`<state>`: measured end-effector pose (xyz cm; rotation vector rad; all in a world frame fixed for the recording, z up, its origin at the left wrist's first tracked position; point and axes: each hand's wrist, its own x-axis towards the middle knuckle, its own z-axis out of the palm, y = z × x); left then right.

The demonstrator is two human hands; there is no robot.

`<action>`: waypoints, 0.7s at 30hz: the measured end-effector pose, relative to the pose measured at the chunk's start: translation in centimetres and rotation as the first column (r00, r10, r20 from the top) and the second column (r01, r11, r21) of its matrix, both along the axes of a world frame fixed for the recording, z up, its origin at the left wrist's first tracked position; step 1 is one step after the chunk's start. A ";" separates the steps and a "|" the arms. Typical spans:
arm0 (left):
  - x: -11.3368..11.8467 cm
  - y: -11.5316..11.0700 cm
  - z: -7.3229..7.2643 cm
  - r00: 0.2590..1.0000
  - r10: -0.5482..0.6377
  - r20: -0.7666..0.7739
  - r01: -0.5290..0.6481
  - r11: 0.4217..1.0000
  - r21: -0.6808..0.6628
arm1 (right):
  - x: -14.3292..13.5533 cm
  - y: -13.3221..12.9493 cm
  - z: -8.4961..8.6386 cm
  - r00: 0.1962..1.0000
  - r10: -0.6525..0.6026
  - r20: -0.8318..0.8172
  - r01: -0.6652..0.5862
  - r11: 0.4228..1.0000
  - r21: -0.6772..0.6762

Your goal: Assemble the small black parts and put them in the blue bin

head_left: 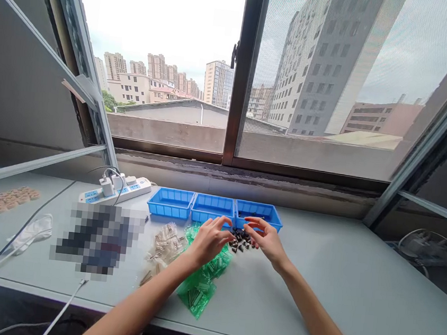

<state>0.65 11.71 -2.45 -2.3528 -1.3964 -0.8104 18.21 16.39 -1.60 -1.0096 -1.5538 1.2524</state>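
Observation:
My left hand [211, 239] hovers over the green plastic bags [198, 287], its fingers curved and a gap showing between thumb and index finger. My right hand [267, 240] faces it from the other side, fingers bent and apart. I see nothing held in either hand, though parts of the fingers are hidden. Between and below the hands lies a loose pile of small dark screw-like pieces [241, 242]. Just behind the pile stands the right blue bin [276, 222], with some dark pieces in it. Clear bags [165, 244] of small metal parts lie left of the green ones.
A middle blue bin [212, 215] and a left blue bin [169, 210] adjoin in a row. A white power strip [135, 187] with plugs and cables lies at back left. Further left are a white mask-like item [35, 233] and small tan pieces [12, 198]. Metal frame posts flank the table.

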 end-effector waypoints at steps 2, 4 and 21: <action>0.0 -0.1 0.2 1.000 -0.015 0.002 0.015 1.000 -0.018 | 0.0 0.1 0.0 1.000 0.002 -0.014 -0.002 1.000 -0.011; 0.2 -0.3 0.4 1.000 -0.028 0.013 0.029 0.999 -0.029 | 0.0 0.0 0.0 1.000 0.014 -0.013 -0.015 1.000 -0.017; 0.0 -0.4 0.7 0.993 0.046 0.107 -0.056 0.994 0.096 | -1.1 -0.9 0.1 0.993 0.101 -0.063 -0.110 0.982 -0.152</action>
